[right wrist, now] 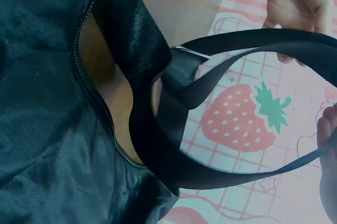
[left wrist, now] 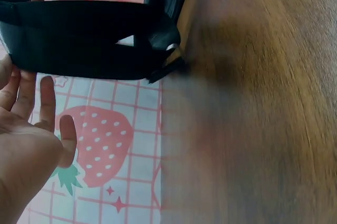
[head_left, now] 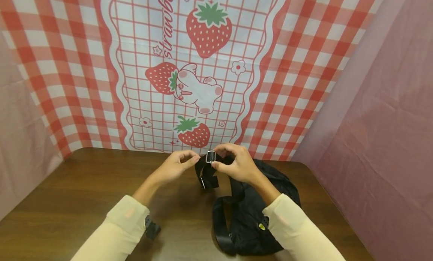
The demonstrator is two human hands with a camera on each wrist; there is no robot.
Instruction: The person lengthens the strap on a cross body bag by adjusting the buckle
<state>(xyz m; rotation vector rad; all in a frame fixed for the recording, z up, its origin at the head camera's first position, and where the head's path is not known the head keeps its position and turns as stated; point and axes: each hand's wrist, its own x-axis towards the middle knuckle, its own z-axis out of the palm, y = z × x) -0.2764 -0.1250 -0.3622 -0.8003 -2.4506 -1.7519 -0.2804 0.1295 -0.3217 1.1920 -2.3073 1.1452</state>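
A black bag [head_left: 250, 219] lies on the table with its webbing strap [head_left: 199, 170] raised from it. My right hand [head_left: 239, 165] pinches the strap at a silver slider buckle [head_left: 206, 157], between thumb and forefinger. Just left of the buckle, my left hand [head_left: 173, 166] pinches the strap by its edge. Below the hands hangs a strap loop with a second metal slider [head_left: 203, 182]. In the left wrist view the strap [left wrist: 79, 45] stretches across above the left palm [left wrist: 31, 145]. The right wrist view shows the strap loop [right wrist: 210, 181] and the bag's zip [right wrist: 79, 61].
The brown wooden table [head_left: 84, 201] extends to both sides. Behind it hangs a red-checked strawberry cloth [head_left: 291, 58]; pink cloth [head_left: 379, 114] walls the right side. A small black wrist device [head_left: 153, 230] protrudes from the left sleeve.
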